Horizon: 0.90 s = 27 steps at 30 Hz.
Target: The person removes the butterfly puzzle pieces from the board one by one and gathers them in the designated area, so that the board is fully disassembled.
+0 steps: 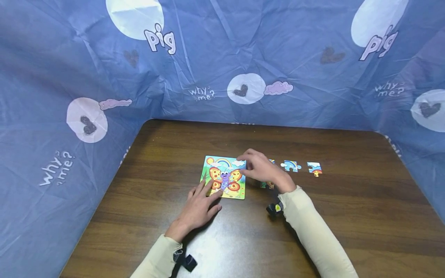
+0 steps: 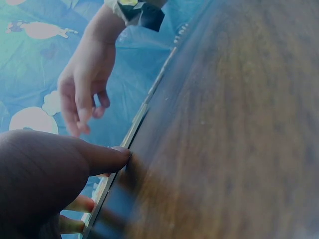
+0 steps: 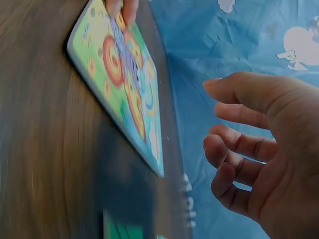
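Observation:
A square butterfly picture board (image 1: 240, 194) lies flat on the table, showing a sun, a rainbow and a purple-bodied butterfly. My left hand (image 1: 199, 206) rests on its lower left part, fingers spread and fairly straight. Seen edge-on in the left wrist view, the board has the left thumb (image 2: 107, 158) by its near edge. Over the board's upper right corner hovers my right hand (image 1: 259, 166), its fingers loosely bent. The right wrist view shows nothing between those fingers (image 3: 239, 142), apart from the board.
Right of the board lie loose jigsaw pieces: a rainbow piece (image 1: 290, 166), a sky-and-red piece (image 1: 314, 167) farther right, and green ones (image 1: 264, 185) partly hidden under the right arm. The brown wooden table (image 1: 365, 216) meets a blue printed cloth (image 1: 208, 50) behind and at the sides.

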Each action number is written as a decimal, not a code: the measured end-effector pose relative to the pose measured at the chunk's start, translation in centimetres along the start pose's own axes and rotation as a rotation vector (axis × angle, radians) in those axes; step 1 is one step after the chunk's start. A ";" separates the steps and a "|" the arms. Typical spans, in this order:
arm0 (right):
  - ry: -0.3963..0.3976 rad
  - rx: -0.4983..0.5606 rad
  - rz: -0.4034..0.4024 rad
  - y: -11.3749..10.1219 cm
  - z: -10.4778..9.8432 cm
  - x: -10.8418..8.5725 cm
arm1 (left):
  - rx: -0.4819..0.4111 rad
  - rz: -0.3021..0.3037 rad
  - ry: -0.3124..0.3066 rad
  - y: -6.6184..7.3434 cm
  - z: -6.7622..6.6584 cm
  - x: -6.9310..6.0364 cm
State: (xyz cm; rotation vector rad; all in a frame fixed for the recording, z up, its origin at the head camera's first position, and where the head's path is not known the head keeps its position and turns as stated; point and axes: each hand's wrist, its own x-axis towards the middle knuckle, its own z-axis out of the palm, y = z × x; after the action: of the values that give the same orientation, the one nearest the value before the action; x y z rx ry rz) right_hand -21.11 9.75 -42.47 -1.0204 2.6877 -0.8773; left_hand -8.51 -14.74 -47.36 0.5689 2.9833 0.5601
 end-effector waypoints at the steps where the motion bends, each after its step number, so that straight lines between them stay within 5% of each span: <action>1: -0.005 0.005 -0.004 -0.2 0.3 0.3 | -0.001 0.003 0.001 0.0 0.0 0.0; 18: -0.046 -0.003 0.008 -1.2 4.1 2.5 | 0.002 0.011 0.005 -0.1 0.0 0.0; 27: -0.058 -0.030 0.083 -1.6 5.2 2.6 | 0.002 0.019 0.016 0.0 0.0 0.0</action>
State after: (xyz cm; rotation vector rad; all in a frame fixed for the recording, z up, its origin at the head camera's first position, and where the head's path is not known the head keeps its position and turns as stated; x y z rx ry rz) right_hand -20.56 4.64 -45.68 -0.9183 2.6817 -0.7824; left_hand -8.47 -14.77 -47.41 0.5967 2.9967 0.5659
